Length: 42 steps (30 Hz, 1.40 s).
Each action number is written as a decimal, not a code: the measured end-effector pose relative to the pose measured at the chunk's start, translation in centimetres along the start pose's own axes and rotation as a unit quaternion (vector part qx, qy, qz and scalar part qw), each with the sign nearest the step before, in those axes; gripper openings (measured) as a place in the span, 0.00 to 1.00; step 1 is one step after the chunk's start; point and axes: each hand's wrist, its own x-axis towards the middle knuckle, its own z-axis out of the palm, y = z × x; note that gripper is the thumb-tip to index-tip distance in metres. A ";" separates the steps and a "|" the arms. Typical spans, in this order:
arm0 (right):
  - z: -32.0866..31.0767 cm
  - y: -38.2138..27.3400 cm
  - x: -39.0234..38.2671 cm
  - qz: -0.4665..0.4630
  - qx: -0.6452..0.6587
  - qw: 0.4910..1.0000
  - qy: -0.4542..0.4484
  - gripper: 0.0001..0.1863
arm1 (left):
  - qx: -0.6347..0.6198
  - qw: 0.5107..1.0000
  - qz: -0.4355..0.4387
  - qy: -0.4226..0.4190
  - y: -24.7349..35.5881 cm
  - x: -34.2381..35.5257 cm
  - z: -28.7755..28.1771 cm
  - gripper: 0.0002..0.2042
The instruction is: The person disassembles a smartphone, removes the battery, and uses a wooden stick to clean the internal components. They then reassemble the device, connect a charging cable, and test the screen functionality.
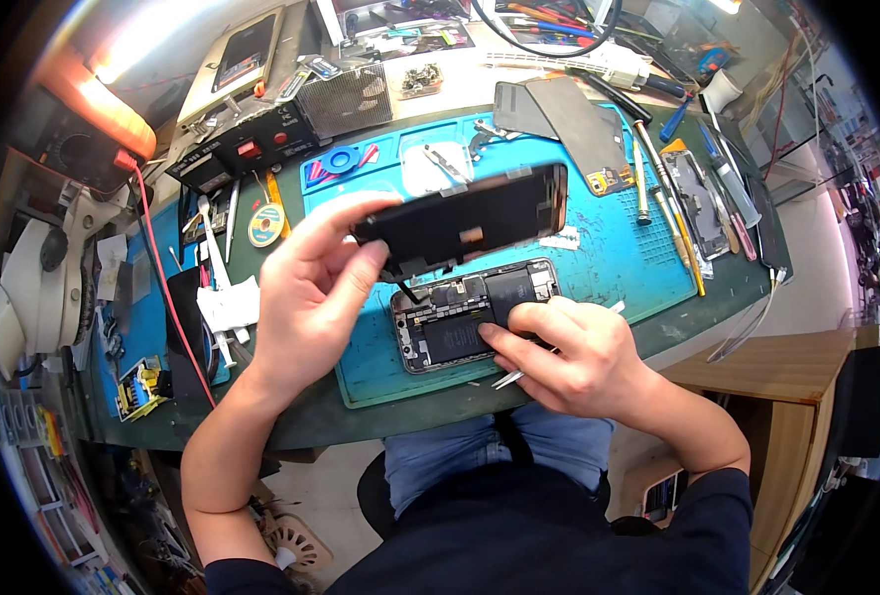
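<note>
My left hand (311, 283) pinches a black phone screen (480, 213) by its left end. The screen is raised and tilted over an opened phone body (455, 343), and a thin dark flex cable runs down from its left part toward the body. That body lies on a blue work mat (371, 372) with its battery and circuit board exposed. My right hand (584, 352) is closed around silver tweezers (507, 379), whose one end pokes out below the fingers. A fingertip of this hand touches the battery area in the phone.
Behind the screen lie loose grey display panels (584, 134) and a round blue container (341, 161). Several screwdrivers and pens (668, 213) lie at the right, beside another phone frame (696, 203). A black boxed device (247, 149), a solder spool (266, 225) and a red cable (159, 268) are at the left.
</note>
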 end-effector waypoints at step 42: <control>-2.8 4.9 -2.5 0.227 -0.205 0.950 0.056 0.14 | -0.233 0.915 -0.071 0.322 6.4 11.8 -15.0 0.33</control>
